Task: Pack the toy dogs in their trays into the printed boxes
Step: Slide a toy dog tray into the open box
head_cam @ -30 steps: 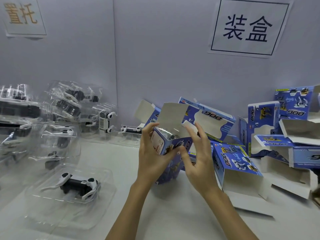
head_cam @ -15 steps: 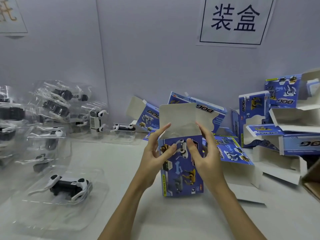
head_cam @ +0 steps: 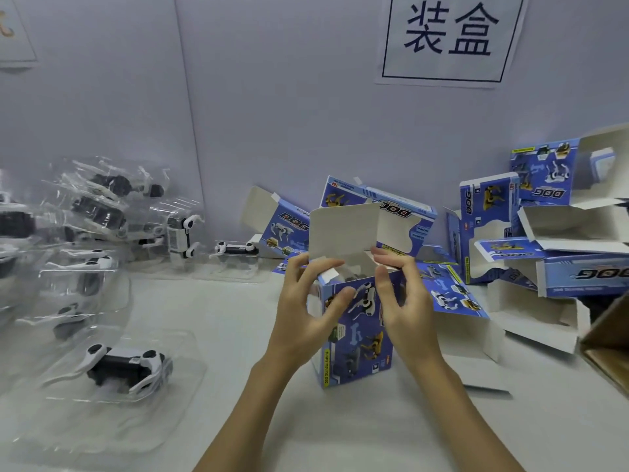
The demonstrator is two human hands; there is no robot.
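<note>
I see the box (head_cam: pixel 357 335) upright on the table (head_cam: pixel 238 335) between my hands. Trays (head_cam: pixel 112 369) with dogs (head_cam: pixel 124 364) lie left. More boxes (head_cam: pixel 561 260) are heaped right, against the wall (head_cam: pixel 289 114)

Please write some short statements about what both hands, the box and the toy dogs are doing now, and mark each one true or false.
1. Both hands hold one upright box. True.
2. The box's top flap is closed flat. False: it stands up, and the box is open.
3. The left hand holds a toy dog. False: its grip is on the box's left side.
4. A toy dog lies in a clear tray left of the box. True.
5. The right hand rests flat on the table. False: it grips the box's right top edge.
</note>
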